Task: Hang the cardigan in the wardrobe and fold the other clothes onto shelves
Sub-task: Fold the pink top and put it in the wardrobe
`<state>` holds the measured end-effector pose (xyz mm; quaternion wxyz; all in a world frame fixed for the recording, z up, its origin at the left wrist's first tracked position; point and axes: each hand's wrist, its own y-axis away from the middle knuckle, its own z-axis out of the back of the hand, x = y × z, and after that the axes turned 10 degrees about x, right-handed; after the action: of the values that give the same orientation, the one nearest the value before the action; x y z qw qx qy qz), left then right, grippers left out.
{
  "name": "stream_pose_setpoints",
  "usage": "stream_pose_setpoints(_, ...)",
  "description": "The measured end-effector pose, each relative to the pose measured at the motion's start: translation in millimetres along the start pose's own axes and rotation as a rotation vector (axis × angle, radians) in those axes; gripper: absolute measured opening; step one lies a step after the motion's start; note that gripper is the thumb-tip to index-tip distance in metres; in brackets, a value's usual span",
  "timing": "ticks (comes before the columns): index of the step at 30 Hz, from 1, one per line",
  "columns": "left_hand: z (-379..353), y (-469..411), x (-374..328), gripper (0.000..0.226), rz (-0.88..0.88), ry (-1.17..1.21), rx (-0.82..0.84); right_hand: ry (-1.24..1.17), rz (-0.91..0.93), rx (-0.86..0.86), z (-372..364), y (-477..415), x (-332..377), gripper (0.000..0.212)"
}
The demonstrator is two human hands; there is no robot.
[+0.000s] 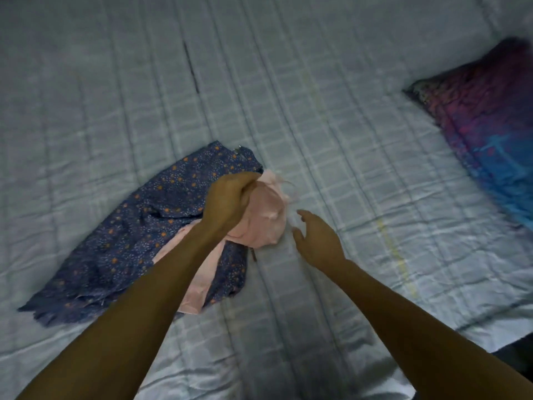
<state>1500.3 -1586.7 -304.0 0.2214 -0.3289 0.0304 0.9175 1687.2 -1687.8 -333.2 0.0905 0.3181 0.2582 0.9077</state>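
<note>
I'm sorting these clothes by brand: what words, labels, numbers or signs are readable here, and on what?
No text can be read in this view.
The pink garment in the left hand shows no visible tag.
The navy floral garment carries only a dotted print.
The checked bedspread and the purple-blue pillow show patterns, no lettering.

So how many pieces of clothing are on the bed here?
2. A pink garment, gripped by the left hand, lies partly over a navy floral garment on the bedspread. The purple-and-blue pillow at far right doesn't look like clothing. More could be hidden underneath.
</note>
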Motion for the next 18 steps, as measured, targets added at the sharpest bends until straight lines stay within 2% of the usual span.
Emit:
stream_pose_setpoints(6, 141.0, -5.0, -75.7, 0.019, -0.141, 0.036, -0.234, 0.03, 0.159, -0.138, 74.5, 46.3, 82.4, 0.056)
stream_pose_setpoints(10, 224.8, 6.7, -138.5, 0.019, -0.227, 0.02, -0.325, -0.075, 0.312, -0.232, 125.2, 87.0, 139.2, 0.063)
stream_pose_setpoints(12, 261.9, 17.8, -170.3, 0.018, -0.241, 0.019, -0.368, -0.168, 0.432, -0.264, 151.5, 110.3, 165.7, 0.058)
stream_pose_setpoints(14, 294.5, 32.3, -203.7, 0.018, -0.248, 0.044, -0.398, -0.234, 0.551, -0.26, 175.9, 131.8, 188.1, 0.051)
stream_pose_setpoints(15, 308.6, 40.5, -219.7, 0.018, -0.247, 0.055, -0.404, -0.257, 0.589, -0.234, 187.3, 140.3, 196.3, 0.054)
stream_pose_setpoints(18, 340.8, 64.0, -258.0, 0.014, -0.232, 0.064, -0.419, -0.321, 0.66, -0.072, 214.2, 159.3, 209.6, 0.083)
